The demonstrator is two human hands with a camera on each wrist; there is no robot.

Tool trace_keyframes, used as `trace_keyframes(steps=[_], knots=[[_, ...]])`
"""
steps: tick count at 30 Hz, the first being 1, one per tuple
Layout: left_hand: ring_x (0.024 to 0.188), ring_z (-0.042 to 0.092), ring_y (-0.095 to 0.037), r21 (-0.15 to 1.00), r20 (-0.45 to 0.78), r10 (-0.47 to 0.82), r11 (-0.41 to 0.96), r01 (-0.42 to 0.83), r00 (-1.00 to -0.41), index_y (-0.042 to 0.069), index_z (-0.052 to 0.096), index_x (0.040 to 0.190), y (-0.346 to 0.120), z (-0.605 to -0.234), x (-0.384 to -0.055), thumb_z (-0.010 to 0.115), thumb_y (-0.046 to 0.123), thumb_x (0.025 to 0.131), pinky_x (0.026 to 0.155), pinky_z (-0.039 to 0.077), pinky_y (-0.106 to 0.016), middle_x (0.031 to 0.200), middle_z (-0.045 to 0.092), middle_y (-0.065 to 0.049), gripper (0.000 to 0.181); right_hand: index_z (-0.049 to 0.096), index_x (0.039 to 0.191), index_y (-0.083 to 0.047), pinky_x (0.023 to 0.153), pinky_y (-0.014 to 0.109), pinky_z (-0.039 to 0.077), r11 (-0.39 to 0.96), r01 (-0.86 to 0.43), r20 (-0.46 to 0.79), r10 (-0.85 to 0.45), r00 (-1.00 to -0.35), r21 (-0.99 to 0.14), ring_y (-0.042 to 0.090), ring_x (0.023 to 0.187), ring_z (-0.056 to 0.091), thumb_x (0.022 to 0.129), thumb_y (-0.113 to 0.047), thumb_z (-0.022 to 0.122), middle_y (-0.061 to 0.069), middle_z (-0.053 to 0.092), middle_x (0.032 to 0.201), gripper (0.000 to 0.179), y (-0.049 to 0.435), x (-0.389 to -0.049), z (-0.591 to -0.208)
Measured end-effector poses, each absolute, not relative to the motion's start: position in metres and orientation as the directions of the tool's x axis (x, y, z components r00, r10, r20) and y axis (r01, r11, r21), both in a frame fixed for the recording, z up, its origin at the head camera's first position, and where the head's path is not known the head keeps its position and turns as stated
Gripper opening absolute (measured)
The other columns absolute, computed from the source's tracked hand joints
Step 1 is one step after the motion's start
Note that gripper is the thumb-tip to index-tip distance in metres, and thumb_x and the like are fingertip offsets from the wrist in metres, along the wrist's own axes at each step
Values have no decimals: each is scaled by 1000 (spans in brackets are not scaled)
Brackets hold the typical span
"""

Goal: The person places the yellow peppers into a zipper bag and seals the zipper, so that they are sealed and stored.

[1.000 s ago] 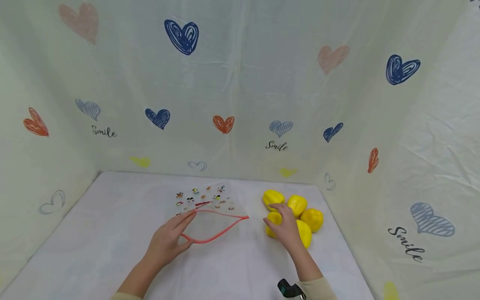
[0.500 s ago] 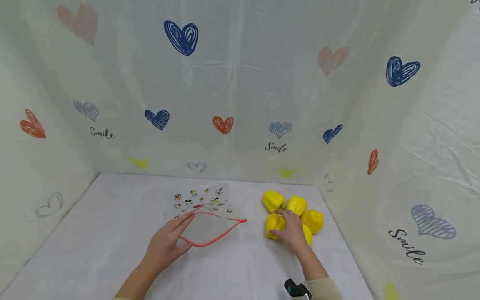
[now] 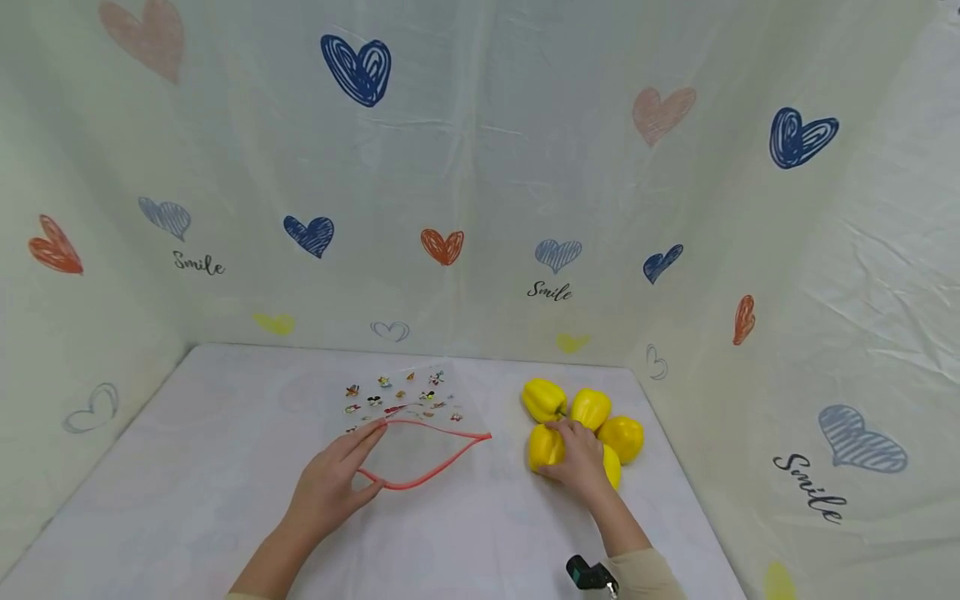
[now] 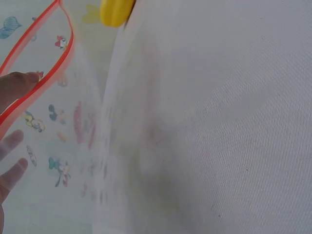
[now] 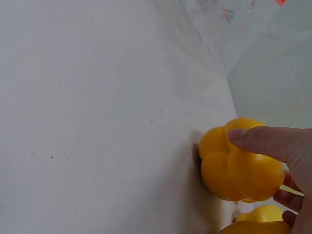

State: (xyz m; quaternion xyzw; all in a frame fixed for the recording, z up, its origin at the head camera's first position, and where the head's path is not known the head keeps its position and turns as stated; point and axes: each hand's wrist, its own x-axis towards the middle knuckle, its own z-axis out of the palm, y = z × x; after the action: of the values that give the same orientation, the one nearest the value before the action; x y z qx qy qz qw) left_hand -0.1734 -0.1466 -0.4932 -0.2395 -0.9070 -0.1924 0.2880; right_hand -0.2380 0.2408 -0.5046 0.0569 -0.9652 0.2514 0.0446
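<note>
A clear plastic zipper bag [image 3: 450, 412] with cartoon prints and a red rim stands with its mouth spread. My left hand [image 3: 326, 479] holds the rim at its left end, fingers at the far edge and thumb at the near one. The left wrist view shows my thumb [image 4: 19, 85] on the red rim [image 4: 46, 78] and fingertips behind the clear film. On the right, my right hand [image 3: 581, 458] grips a yellow bell pepper [image 3: 543, 448]. In the right wrist view the thumb lies over this pepper [image 5: 239, 163]; its other fingers are partly hidden behind it.
Several more yellow bell peppers [image 3: 621, 439] cluster about my right hand, one partly covered by it. A white cloth covers the table [image 3: 225, 467]. A curtain [image 3: 495, 183] with printed hearts hangs behind and at the sides.
My right hand has come down onto the near-left pepper, and its fingers and thumb have closed round it. The left hand keeps its hold on the bag.
</note>
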Motion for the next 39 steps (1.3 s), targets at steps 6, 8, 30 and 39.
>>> trace_keyframes(steps=[6, 8, 30, 39], knots=[[113, 58, -28, 221, 611, 315, 813, 539, -726, 4, 57, 135, -146, -493, -173, 94, 18, 55, 83, 56, -42, 136, 56, -8, 89, 59, 128, -11, 101, 56, 29, 878, -133, 122, -86, -989, -459, 39, 123, 41, 63, -16, 92, 15, 51, 130, 73, 242, -239, -512], [113, 59, -28, 223, 612, 314, 812, 540, -726, 3, 57, 134, -145, -495, -173, 94, 18, 55, 83, 56, -43, 135, 56, -9, 88, 59, 128, -11, 102, 56, 28, 885, -134, 120, -89, -989, -446, 39, 123, 41, 63, -16, 92, 14, 51, 130, 74, 243, -239, -514], [117, 57, -31, 300, 560, 258, 822, 483, -787, 3, 55, 136, -140, -501, -173, 92, 15, 61, 86, 55, -45, 138, 54, -12, 84, 61, 126, -14, 102, 56, 31, 815, -186, 192, -95, -977, -548, 36, 122, 43, 63, -20, 91, 11, 54, 130, 70, 232, -219, -497], [121, 54, -31, 325, 534, 243, 825, 462, -810, 4, 53, 138, -139, -504, -173, 91, 15, 63, 90, 53, -46, 141, 52, -10, 85, 62, 127, -18, 103, 52, 38, 726, -250, 245, -116, -963, -640, 30, 126, 43, 63, -15, 92, -1, 55, 125, 70, 219, -204, -485]])
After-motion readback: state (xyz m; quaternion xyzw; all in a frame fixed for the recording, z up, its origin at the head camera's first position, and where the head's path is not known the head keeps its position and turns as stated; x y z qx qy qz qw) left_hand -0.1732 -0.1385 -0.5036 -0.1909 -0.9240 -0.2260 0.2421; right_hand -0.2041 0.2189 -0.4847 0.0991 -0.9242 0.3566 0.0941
